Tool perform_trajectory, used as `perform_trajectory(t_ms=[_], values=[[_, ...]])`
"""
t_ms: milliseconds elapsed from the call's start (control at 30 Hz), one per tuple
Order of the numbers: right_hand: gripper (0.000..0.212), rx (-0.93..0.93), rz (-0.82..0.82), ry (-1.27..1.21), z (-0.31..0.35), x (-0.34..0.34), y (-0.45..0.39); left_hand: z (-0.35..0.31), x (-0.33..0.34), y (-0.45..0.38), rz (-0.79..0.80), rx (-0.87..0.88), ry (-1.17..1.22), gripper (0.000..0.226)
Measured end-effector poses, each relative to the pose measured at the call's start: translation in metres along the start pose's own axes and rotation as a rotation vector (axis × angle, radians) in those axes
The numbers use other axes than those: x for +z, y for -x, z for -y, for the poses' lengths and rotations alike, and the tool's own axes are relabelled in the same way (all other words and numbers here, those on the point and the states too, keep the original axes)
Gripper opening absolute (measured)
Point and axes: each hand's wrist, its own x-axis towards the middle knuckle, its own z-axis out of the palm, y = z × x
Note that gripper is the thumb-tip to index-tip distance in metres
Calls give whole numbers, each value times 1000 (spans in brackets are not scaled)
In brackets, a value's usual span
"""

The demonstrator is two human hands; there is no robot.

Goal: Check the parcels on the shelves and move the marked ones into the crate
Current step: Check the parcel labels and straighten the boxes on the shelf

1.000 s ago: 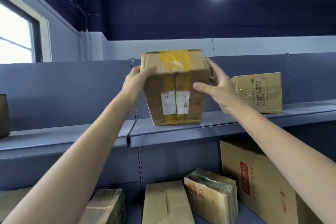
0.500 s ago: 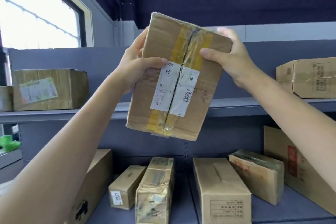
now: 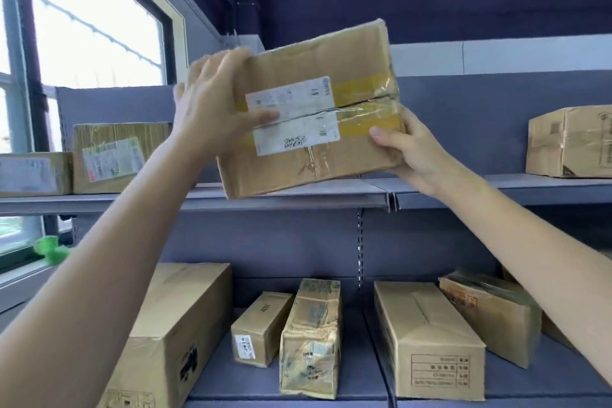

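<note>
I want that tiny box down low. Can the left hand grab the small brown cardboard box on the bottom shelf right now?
Probably not yet: the left hand is busy gripping the big taped cardboard parcel up high. The small brown cardboard box sits unblocked, though.

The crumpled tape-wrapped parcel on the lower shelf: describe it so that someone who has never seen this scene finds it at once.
Start at the lower shelf of the grey racking. Among the boxes there, the crumpled parcel stands on end near the middle, just right of a small plain box. Unlike its smooth neighbours, it is creased and wrapped in shiny wrinkled tape.
</note>
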Motion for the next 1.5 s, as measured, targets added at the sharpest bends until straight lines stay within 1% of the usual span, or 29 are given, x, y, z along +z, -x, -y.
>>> perform_trajectory(t_ms=[33, 133, 200, 267, 333, 400, 500, 600, 700, 733, 767, 833, 867, 933, 1000, 1067, 1133, 1200, 1267, 1333, 1400, 1433, 1500], values=[[56, 20, -30, 0, -5, 4, -2, 5, 5, 4, 29, 14, -49, 83], [57, 17, -85, 110, -20, 15, -9, 17, 29, 19, 202, -17, -144, 97], [54, 5, -153, 96, -26, 21, -13, 20, 45, 28, 266, 2, -194, 98], [43, 7, -204, 24, -28, 22, -16, 19, 56, 32, 252, 3, -192, 93], [35, 36, -212, -34, -33, 20, -18, 17, 62, 30, 228, -55, -135, 92], [37, 57, -236, -74, -43, 18, -20, 17, 68, 28, 201, -93, -83, 92], [38, 75, -269, -129, -57, 18, -23, 19, 73, 28, 168, -85, -60, 92], [41, 44, -307, -154, -68, 18, -25, 21, 75, 25, 119, -88, 1, 96], [40, 6, -317, -146, -72, 20, -31, 24, 81, 19, 81, -152, 111, 100], [40, 2, -300, -84, -73, 21, -34, 27, 84, 17, 86, -168, 122, 100], [39, 0, -276, 32, -73, 22, -36, 31, 89, 16, 101, -182, 114, 101], [40, 31, -244, 345, -76, 22, -40, 39, 101, 18, 155, -207, 67, 99], [46, 62, -253, 488, -78, 22, -43, 43, 107, 20, 183, -204, 33, 97], [65, 108, -287, 711, -84, 20, -52, 50, 120, 21, 229, -167, -35, 92], [82, 106, -313, 888, -90, 17, -62, 57, 131, 19, 278, -141, -91, 89], [91, 124, -295, 1046, -93, 15, -71, 63, 140, 13, 346, -141, -114, 88], [95, 179, -257, 1129, -93, 14, -81, 65, 147, 6, 407, -147, -119, 86], [93, 240, -242, 1156, -93, 14, -92, 65, 155, -1, 446, -149, -126, 81], [83, 289, -281, 1133, -97, 12, -106, 66, 165, -8, 491, -139, -138, 77], [66, 301, -333, 1095, -104, 8, -121, 70, 177, -16, 542, -121, -173, 76], [53, 314, -367, 1072, -112, 4, -133, 72, 186, -25, 591, -130, -186, 74], [49, 323, -374, 1061, -116, 2, -138, 72, 189, -28, 609, -137, -179, 73], [48, 333, -380, 1063, -126, -1, -145, 71, 195, -32, 622, -127, -173, 71]])
